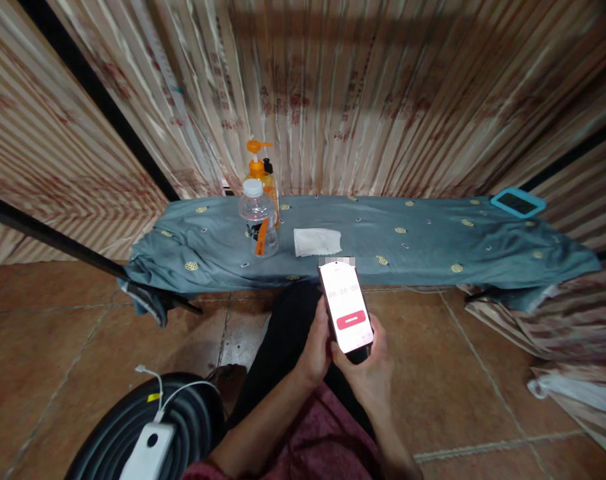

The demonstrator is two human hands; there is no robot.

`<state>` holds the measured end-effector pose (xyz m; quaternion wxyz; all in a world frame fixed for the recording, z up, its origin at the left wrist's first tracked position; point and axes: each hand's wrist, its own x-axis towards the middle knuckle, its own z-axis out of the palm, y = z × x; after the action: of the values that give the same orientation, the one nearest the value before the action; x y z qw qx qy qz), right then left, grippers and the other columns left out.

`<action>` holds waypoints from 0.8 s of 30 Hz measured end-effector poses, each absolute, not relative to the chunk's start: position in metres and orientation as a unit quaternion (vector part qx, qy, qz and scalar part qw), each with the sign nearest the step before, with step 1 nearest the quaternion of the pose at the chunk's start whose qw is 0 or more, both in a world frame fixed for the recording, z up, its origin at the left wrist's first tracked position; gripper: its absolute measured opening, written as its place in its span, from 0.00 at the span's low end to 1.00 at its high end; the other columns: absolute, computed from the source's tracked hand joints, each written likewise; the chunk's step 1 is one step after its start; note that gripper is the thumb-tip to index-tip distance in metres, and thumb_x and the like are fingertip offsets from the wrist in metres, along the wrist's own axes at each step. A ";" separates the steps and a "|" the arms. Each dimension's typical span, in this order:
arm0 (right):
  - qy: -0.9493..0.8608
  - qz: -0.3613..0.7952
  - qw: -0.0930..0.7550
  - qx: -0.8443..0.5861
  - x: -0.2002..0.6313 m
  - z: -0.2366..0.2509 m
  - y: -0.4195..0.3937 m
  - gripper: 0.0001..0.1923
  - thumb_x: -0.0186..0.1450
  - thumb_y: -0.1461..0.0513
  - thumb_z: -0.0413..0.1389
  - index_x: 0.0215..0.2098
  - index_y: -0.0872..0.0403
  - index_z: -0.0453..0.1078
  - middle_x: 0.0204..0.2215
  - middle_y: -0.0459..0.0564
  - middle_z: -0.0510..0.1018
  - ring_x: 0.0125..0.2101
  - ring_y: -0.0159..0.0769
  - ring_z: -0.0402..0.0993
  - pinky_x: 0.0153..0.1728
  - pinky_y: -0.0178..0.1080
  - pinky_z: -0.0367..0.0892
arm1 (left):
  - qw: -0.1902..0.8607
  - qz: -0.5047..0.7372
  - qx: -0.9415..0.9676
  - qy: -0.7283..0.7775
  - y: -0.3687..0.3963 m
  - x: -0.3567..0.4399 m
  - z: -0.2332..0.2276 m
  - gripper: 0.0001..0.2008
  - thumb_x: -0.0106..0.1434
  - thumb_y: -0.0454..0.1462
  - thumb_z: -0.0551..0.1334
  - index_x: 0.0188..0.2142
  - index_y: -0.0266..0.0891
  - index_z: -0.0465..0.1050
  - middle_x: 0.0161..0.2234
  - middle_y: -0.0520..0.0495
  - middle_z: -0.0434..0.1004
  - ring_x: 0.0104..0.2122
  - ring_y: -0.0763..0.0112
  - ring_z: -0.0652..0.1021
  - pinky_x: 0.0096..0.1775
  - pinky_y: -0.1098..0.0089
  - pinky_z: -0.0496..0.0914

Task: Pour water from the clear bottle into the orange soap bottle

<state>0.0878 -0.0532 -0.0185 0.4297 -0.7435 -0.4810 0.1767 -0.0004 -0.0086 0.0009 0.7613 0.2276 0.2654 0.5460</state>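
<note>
We see a slim, flat phone (347,307) with a glossy lit white screen, a row of pale digits and a red bar across it (the digits too faint to read surely). It sits in front of the table (433,233), over the person's dark trouser leg. The left hand (317,348) cups the phone's left edge, its fingers curled against the side. The right hand (371,370) cradles the lower end from beneath, fingers wrapped behind the case and the thumb lying along the bottom of the screen. Both forearms rise from a dark red garment at the bottom of the view.

The table is low and draped in a rumpled blue-grey cloth dotted with small gold motifs. On it, left of the phone, stands a clear ribbed plastic water bottle (257,223) with a white cap, and just behind it an orange pump bottle (263,175). A folded white tissue (317,241) lies between bottle and phone. A turquoise-cased device (517,202) rests at the table's far right end. Shiny striped curtains (363,93) close the space behind, and the floor (63,353) is brown tile.
</note>
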 end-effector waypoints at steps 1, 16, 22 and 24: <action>-0.481 0.178 0.433 -0.742 0.089 -0.020 -0.053 0.41 0.50 0.49 0.62 0.58 0.57 0.59 0.52 0.63 0.73 0.50 0.52 0.72 0.47 0.54 0.68 | 0.763 0.545 0.225 0.265 -0.009 0.000 0.000 0.34 0.58 0.57 0.60 0.59 0.42 0.65 0.57 0.44 0.73 0.57 0.53 0.71 0.60 0.56 0.63; -0.485 0.175 0.453 -0.727 0.092 -0.027 -0.055 0.41 0.52 0.51 0.63 0.60 0.55 0.57 0.53 0.61 0.71 0.51 0.50 0.70 0.50 0.54 0.67 | 0.760 0.542 0.240 0.266 -0.008 0.001 0.000 0.32 0.60 0.56 0.59 0.59 0.42 0.65 0.59 0.44 0.71 0.59 0.53 0.69 0.62 0.55 0.61; -0.491 0.165 0.451 -0.727 0.090 -0.022 -0.053 0.40 0.52 0.50 0.63 0.58 0.56 0.58 0.52 0.62 0.72 0.50 0.50 0.71 0.48 0.53 0.68 | 0.758 0.543 0.248 0.263 -0.008 0.000 0.001 0.34 0.60 0.57 0.59 0.60 0.43 0.63 0.59 0.44 0.70 0.60 0.53 0.68 0.62 0.56 0.61; -0.494 0.161 0.449 -0.727 0.089 -0.021 -0.053 0.40 0.52 0.51 0.63 0.58 0.57 0.59 0.51 0.62 0.73 0.49 0.50 0.72 0.47 0.52 0.68 | 0.756 0.545 0.247 0.265 -0.008 0.000 0.001 0.34 0.60 0.57 0.59 0.60 0.43 0.64 0.59 0.44 0.70 0.59 0.54 0.69 0.62 0.56 0.62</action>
<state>0.0888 -0.0534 -0.0210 0.4495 -0.7267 -0.4940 0.1608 -0.0003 -0.0080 0.0006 0.7562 0.2472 0.2647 0.5449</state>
